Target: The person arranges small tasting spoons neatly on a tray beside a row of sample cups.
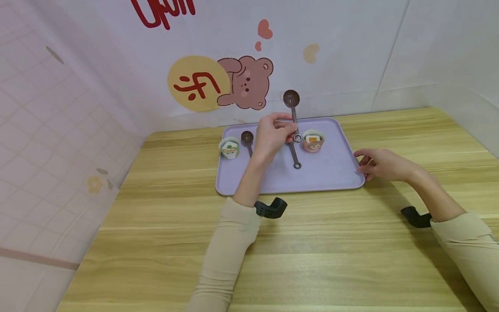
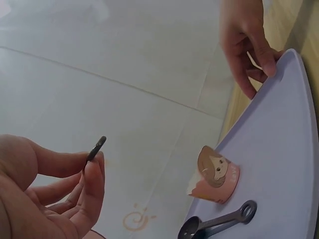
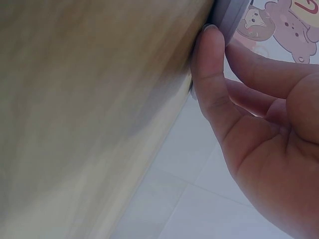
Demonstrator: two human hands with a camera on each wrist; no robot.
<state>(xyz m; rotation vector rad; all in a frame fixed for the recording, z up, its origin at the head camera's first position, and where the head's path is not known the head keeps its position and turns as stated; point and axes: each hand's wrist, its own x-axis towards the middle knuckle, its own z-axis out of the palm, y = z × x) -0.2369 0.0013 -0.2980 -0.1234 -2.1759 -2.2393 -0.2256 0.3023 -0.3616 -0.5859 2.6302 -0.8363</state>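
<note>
My left hand point(image 1: 270, 136) pinches the handle of a dark brown measuring spoon point(image 1: 291, 99) and holds it above the lilac tray point(image 1: 331, 173), bowl end up. In the left wrist view just a dark handle end point(image 2: 96, 148) shows between thumb and fingers. My right hand point(image 1: 383, 164) grips the tray's right rim between thumb and fingers, low against the table. Two more brown spoons lie on the tray: one point(image 1: 247, 138) left of my left arm, partly hidden by it, and another point(image 1: 295, 158) below my left hand, its upper part covered.
A green paper cup point(image 1: 229, 148) with a small white cake stands at the tray's left end. A pink paper cup point(image 1: 313, 142) with a similar cake stands near its back right. The wooden table point(image 1: 335, 247) meets a wall with a printed bear point(image 1: 249, 84) behind.
</note>
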